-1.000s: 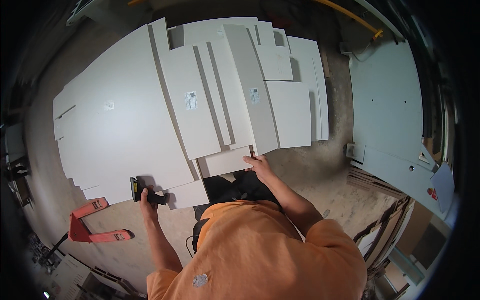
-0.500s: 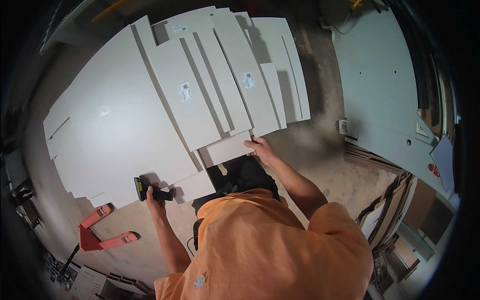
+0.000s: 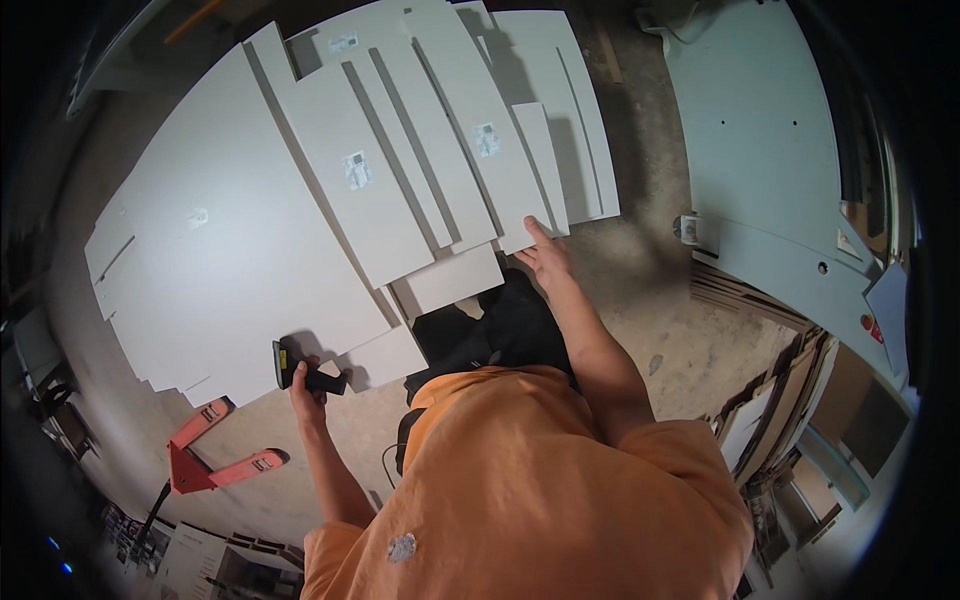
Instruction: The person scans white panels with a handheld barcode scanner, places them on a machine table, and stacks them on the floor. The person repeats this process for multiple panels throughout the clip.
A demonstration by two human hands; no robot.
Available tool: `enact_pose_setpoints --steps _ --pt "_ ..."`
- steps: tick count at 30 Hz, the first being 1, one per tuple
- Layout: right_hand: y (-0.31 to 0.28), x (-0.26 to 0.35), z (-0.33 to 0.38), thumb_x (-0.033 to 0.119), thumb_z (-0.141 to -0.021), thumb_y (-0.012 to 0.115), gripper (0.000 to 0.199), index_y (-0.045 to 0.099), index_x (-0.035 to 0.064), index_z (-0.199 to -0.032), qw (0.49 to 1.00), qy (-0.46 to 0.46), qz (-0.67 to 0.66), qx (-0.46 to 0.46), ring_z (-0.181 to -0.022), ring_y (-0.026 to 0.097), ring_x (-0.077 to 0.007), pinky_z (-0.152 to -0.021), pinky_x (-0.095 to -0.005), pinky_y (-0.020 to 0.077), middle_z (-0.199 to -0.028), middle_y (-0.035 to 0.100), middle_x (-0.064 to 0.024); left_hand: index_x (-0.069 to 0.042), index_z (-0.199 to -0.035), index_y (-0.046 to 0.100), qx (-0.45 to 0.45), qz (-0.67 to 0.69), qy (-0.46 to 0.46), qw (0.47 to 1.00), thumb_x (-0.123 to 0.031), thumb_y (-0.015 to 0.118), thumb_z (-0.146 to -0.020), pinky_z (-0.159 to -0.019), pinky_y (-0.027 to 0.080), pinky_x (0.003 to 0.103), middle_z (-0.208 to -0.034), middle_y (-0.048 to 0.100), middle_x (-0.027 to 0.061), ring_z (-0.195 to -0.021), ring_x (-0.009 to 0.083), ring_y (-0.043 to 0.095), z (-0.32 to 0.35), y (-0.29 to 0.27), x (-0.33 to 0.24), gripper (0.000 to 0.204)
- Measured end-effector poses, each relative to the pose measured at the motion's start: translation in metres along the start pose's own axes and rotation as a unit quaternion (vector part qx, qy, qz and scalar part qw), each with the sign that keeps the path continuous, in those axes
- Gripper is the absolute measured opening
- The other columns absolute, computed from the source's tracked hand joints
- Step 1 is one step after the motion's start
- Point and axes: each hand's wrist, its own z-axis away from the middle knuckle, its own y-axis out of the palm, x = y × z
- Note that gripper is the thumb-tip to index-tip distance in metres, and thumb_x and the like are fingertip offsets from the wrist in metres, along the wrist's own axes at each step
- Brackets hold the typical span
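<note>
A black handheld barcode scanner (image 3: pixel 325 380) is gripped in my left hand (image 3: pixel 305 392), over the near edge of a large white panel (image 3: pixel 220 270). My right hand (image 3: pixel 547 258) pinches the near end of a long white panel (image 3: pixel 497 190), thumb on top and fingers at the edge below. That panel bears a printed label (image 3: pixel 487 140). To its left lies another labelled white panel (image 3: pixel 370 220), and on its right a narrow white strip (image 3: pixel 541 165). A short white panel (image 3: pixel 450 280) sticks out below them toward me.
A red pallet jack (image 3: pixel 190 455) stands on the floor at the lower left. On the right is a pale green board surface (image 3: pixel 765 180) with a small white container (image 3: pixel 687 229) at its edge. Several boards (image 3: pixel 775 400) lean upright at the lower right.
My right hand has left the short panel and moved right and farther away to the end of the long labelled panel. My left hand still holds the scanner in nearly the same place.
</note>
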Motion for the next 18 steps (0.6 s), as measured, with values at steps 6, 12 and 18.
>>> enact_pose_setpoints --steps 6,12,18 --pt "-0.017 0.016 0.017 0.026 -0.083 0.080 0.064 0.046 -0.0033 -0.129 0.998 -0.051 0.020 0.030 -0.098 0.069 -0.0315 -0.078 -0.0474 0.0615 -0.119 0.061 -0.0179 -0.006 -0.099 0.062 -0.018 -0.134 0.057 0.989 -0.026 0.060 -0.090 -0.035 0.030 0.021 -0.094 0.073 0.0113 -0.045 0.0052 0.045 0.047 0.039 -0.029 0.023" --pt "-0.118 0.090 0.000 0.033 -0.087 0.075 0.045 0.059 -0.0034 -0.106 0.983 -0.104 0.145 0.052 -0.078 0.068 -0.0196 -0.066 -0.0330 0.0579 -0.092 0.066 -0.0097 0.000 -0.090 0.069 -0.099 -0.270 0.134 0.948 -0.022 0.070 -0.080 -0.049 0.038 0.027 -0.069 0.061 0.0029 -0.054 0.0094 0.051 0.119 0.158 -0.066 0.024" --pt "-0.214 0.226 -0.032 0.021 -0.100 0.056 0.020 0.051 0.0040 -0.092 0.956 -0.259 0.041 0.131 -0.108 0.068 -0.0291 -0.078 -0.0384 0.0577 -0.105 0.069 -0.0166 0.001 -0.081 0.065 0.101 -0.361 0.171 0.911 -0.015 0.073 -0.077 -0.055 0.042 0.029 -0.065 0.058 -0.0001 -0.060 0.0084 0.051 0.195 0.407 -0.052 0.019"
